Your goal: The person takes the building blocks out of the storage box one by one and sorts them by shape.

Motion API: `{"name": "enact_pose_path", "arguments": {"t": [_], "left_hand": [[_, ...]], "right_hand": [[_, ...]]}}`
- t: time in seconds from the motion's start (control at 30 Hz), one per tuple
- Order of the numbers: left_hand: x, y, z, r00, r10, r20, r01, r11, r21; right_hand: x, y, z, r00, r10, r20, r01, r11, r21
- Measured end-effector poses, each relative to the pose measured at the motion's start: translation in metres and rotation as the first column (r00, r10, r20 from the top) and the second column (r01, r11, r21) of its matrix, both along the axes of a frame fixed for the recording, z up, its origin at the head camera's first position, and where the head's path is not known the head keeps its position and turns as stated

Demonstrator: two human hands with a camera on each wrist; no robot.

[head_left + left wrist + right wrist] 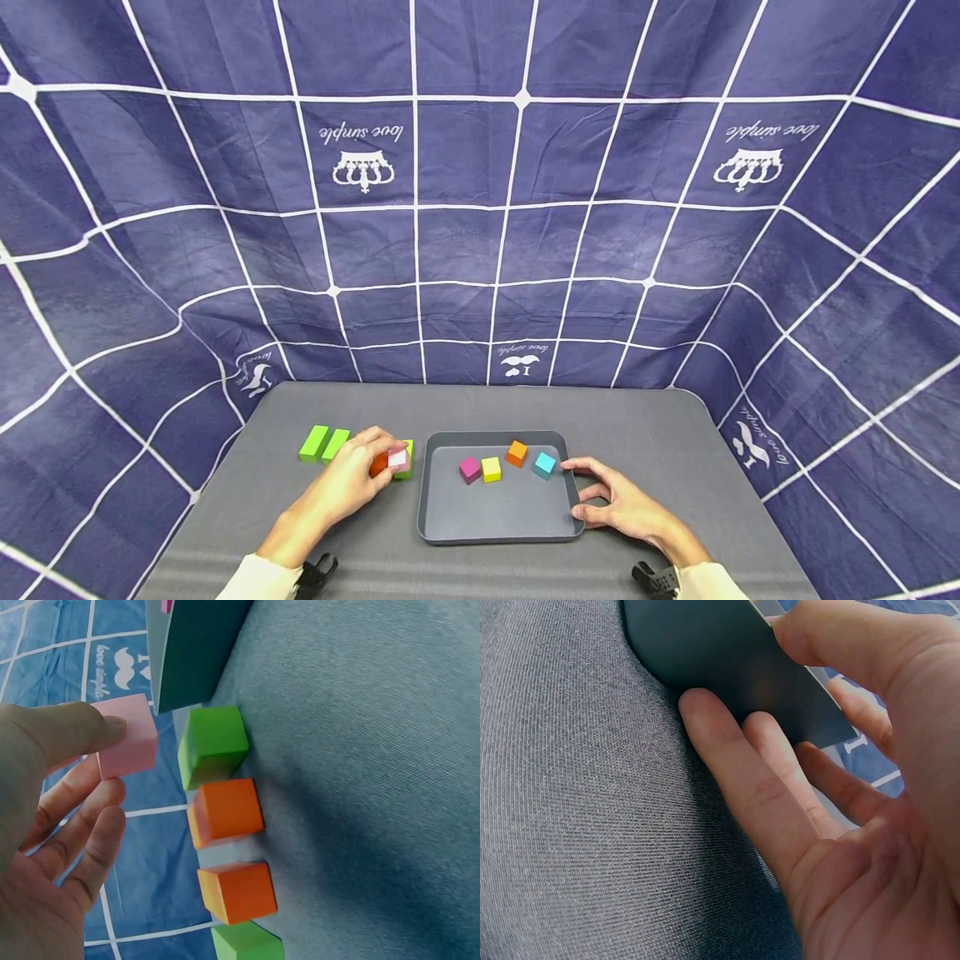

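Apparently, a lift or carry is in hand: a pink cube (135, 742) is pinched between the thumb and fingers of the left hand (352, 475) and held off the table (660, 450), apart from the green block (217, 739) just beside it. A firm pinch, it is judged, is called for by the next move, with that neighbour left unbumped. To the right of that hand, the tray (502, 512) is touched at its right wall by the right hand (618, 504), its fingers loosely spread, not clenched. By the left wrist view two orange blocks (229, 811) are revealed near the hand, largely hidden from the head; only from there are the yellow cube (491, 471) and blue cube (544, 465) fully shown.
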State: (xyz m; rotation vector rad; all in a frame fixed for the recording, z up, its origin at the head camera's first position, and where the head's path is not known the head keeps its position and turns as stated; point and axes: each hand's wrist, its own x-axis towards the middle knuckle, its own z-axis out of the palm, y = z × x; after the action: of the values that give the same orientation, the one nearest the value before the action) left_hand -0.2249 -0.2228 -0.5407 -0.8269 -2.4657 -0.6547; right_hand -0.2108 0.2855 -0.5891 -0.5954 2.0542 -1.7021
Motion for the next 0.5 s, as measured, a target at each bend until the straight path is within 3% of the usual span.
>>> {"name": "enact_pose_path", "arguments": {"t": [0.5], "left_hand": [[0.010, -0.009, -0.013, 0.996, -0.068, 0.058, 0.069, 0.998, -0.012]], "right_hand": [[-0.002, 0.000, -0.001, 1.000, -0.002, -0.008, 0.002, 1.000, 0.006]]}}
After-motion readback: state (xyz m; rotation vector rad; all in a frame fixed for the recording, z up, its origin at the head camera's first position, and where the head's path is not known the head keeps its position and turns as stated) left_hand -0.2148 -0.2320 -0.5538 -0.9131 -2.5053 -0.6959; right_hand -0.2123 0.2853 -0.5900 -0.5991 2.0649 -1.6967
